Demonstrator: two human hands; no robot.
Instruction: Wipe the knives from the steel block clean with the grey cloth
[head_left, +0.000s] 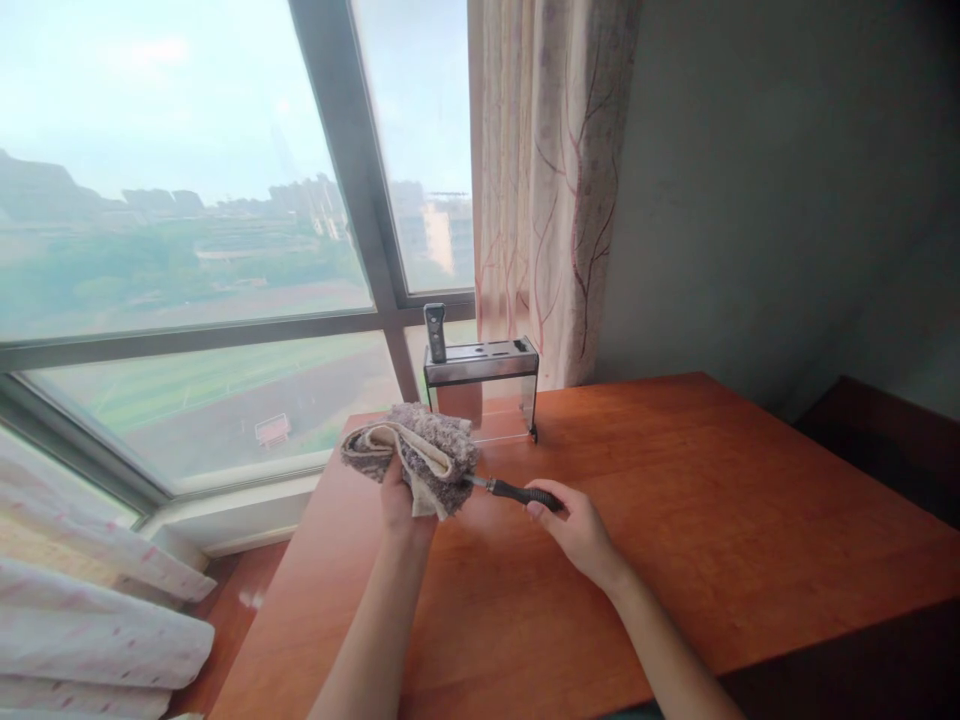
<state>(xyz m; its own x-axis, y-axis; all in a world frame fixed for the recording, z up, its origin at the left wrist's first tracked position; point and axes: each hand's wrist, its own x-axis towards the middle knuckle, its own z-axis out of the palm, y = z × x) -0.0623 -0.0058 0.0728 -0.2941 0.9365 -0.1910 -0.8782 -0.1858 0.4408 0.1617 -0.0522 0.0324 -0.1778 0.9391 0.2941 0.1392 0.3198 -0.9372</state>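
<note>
A folded, fluffy grey-brown cloth [439,432] with a pale underside is gripped from below by my left hand [399,492]. My right hand [574,525] is closed around the handle of a tool [517,491] with a ribbed black grip and a thin metal shaft. The far end of that shaft disappears into the cloth, so its kind cannot be made out. Both hands are held above the wooden table [637,480]. Just beyond the cloth stands a clear-sided case [481,365] with a metallic top and dark edges, partly covered by the cloth.
On the left end of the case's top, a small dark grey device [434,333] stands upright. A large window [225,250] rises along the table's left side. One patterned curtain [574,190] hangs behind the table; another curtain [90,630] lies at lower left.
</note>
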